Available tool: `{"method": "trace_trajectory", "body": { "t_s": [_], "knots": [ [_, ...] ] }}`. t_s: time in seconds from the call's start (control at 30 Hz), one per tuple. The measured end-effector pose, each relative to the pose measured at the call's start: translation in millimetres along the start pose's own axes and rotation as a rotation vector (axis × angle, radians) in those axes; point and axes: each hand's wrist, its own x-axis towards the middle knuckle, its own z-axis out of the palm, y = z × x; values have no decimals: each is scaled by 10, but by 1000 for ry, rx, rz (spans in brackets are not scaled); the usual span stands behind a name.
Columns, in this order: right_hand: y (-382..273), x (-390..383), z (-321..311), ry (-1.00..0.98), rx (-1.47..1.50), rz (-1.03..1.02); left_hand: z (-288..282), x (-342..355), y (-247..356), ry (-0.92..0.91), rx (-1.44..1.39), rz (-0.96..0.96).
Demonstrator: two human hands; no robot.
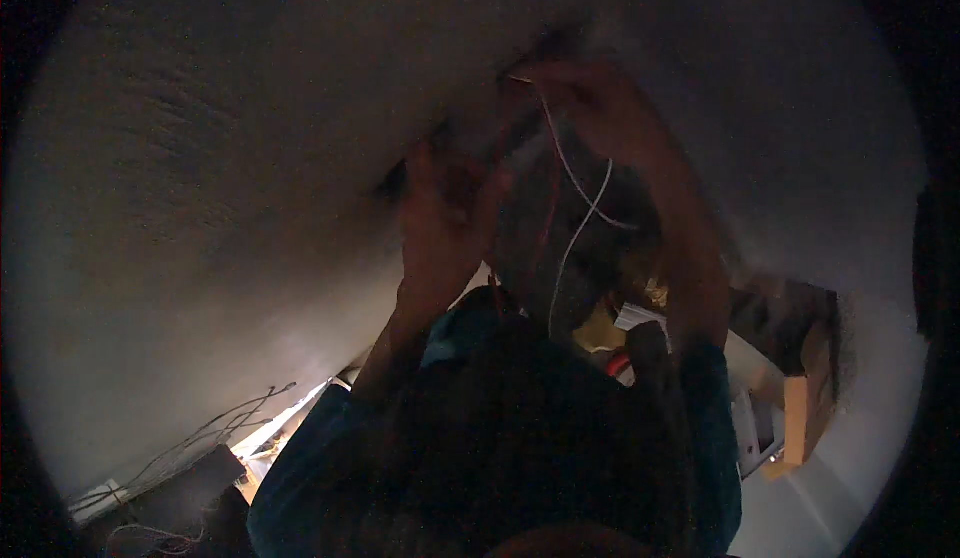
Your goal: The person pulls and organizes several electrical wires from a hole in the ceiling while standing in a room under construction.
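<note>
Your right hand (605,108) appears to pinch a thin pale wire (561,156) near its upper end; your left hand (445,218) is raised beside it, thumb and fingers apart, though whether it grips anything you can't tell. The wire hangs between your forearms, crossing a white wire (570,247). It should be light and springy; hold it close to the tip. The pale wall (200,258) spreads broadly leftward; a cardboard box edge (796,420) stands lower right.

white wires (596,208) | dark red wire (552,203) | sleeves (712,408): dark teal | cardboard (795,418): orange-brown | wall (250,238): grey
</note>
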Motion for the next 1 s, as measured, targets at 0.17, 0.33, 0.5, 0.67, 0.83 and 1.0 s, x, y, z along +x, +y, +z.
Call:
{"method": "trace_trajectory", "body": {
  "t_s": [0.17,0.33,0.5,0.67,0.83,1.0],
  "knots": [
    [53,6,56,-82,212,80,-16,18,62,-39,19,-37],
    [109,33,41,-153,119,67,-65,-67,50,-37,-10,-160],
    [164,49,125,-62,-164,-108,-31,-144,-174,-74,43,-192],
    [787,269,422,40,259,641,53,-116,-255,28,-245,21],
    [54,99,88,47,-58,-89,-59,-48,-51,-30,-127,-10],
    [-189,-113,306,356,-153,-30,12,-113,-129,-135,-70,-118]
  ]
}}
